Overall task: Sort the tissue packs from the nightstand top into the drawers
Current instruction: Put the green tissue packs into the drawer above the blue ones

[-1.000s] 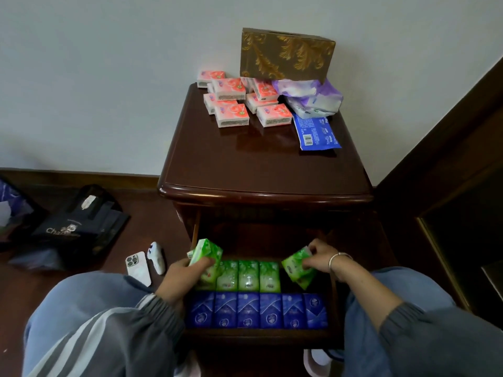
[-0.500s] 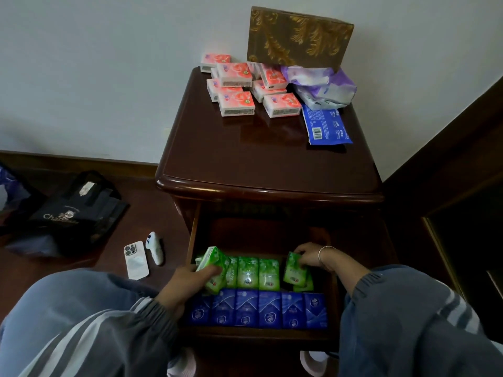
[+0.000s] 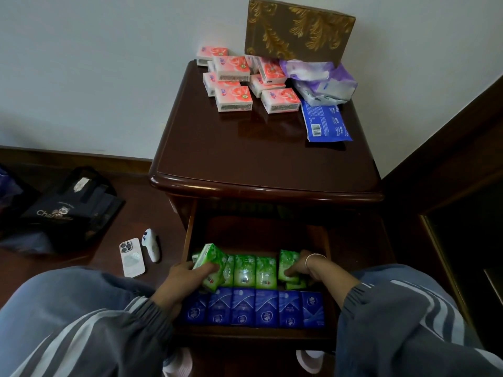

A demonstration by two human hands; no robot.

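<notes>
The nightstand's open drawer holds a front row of blue tissue packs and behind it a row of green packs. My left hand grips a tilted green pack at the row's left end. At the right end my right hand holds another green pack upright in the row. Several pink packs lie at the back of the nightstand top.
A gold-patterned tissue box, crumpled purple packaging and a flat blue pack sit at the top's back right. On the floor to the left lie a phone, a white device and a black bag. Dark furniture stands right.
Both hands have lowered their green packs into the drawer's back row. The right pack now stands upright in line; the left one is still tilted.
</notes>
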